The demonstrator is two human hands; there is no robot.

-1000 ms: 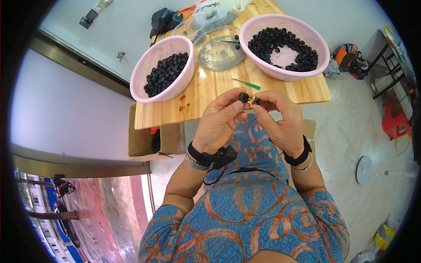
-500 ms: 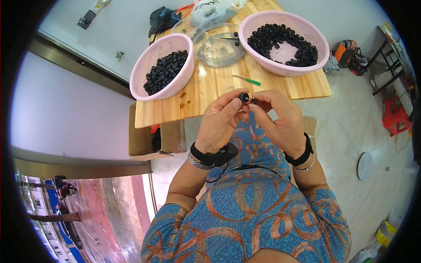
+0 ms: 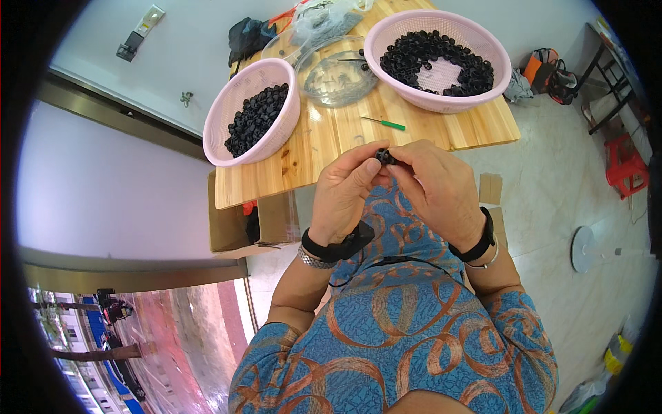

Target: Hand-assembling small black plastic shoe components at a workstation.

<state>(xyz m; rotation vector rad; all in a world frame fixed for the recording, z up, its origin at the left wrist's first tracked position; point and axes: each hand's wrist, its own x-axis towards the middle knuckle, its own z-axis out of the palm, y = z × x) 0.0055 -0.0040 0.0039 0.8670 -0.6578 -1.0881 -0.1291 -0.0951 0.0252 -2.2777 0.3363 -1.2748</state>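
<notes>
Just past the near edge of the wooden table, both hands meet over my lap. My left hand (image 3: 346, 185) pinches a small round black plastic part (image 3: 384, 156) between thumb and fingers. From the other side, my right hand (image 3: 439, 181) closes thumb and forefinger on the same part. The fingers cover most of it, so its details are hard to make out. A thin screwdriver with a green handle (image 3: 393, 125) lies on the table beyond my hands.
Left on the table stands a pink basket (image 3: 292, 114) of black parts; another pink basket (image 3: 507, 76), also holding black parts, is at the right. Between them lie a clear plastic lid (image 3: 324, 96) and a few loose pieces. Below the table's left side sits a cardboard box (image 3: 279, 219).
My right fingers have moved left against the black part in my left hand. The small metal-coloured gap between the two pieces no longer shows. The whole view has shifted slightly.
</notes>
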